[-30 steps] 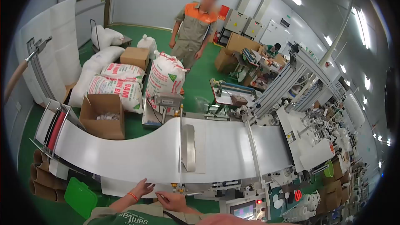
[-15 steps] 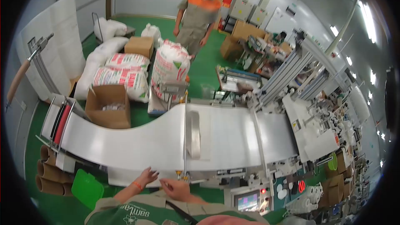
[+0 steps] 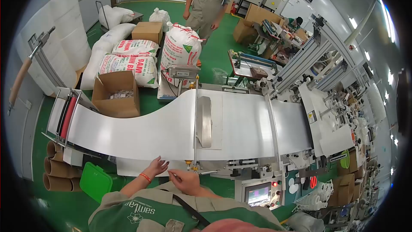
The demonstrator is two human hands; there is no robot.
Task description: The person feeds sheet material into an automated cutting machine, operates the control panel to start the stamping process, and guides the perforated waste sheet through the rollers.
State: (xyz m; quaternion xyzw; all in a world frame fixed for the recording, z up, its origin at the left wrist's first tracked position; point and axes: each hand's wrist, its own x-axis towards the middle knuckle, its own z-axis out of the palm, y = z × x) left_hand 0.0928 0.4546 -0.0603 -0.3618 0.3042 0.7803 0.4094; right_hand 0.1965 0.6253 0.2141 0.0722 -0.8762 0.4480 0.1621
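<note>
My left hand [image 3: 155,168] has its palm up and fingers stretched out, with an orange band at the wrist; nothing shows in it. Just to its right, my right hand [image 3: 184,181] is closed with curled fingers pinched together. Whatever that pinch may hold is too small to make out. Both hands are at the near edge of a long white sheet [image 3: 128,135] running across the machine. A metal rod [image 3: 196,124] crosses this sheet, and beside the rod rests a curved silvery metal piece [image 3: 204,122].
A red roller [image 3: 68,117] stands at the sheet's left end. An open carton [image 3: 116,104], stuffed white sacks [image 3: 181,48] and a person [image 3: 209,6] are beyond it. A green bin [image 3: 96,182] is at lower left, a control screen [image 3: 258,194] at lower right.
The view has tilted down, so the scene sits higher. My hands stay close together, the left still spread and the right still curled. The person across the sheet remains standing.
</note>
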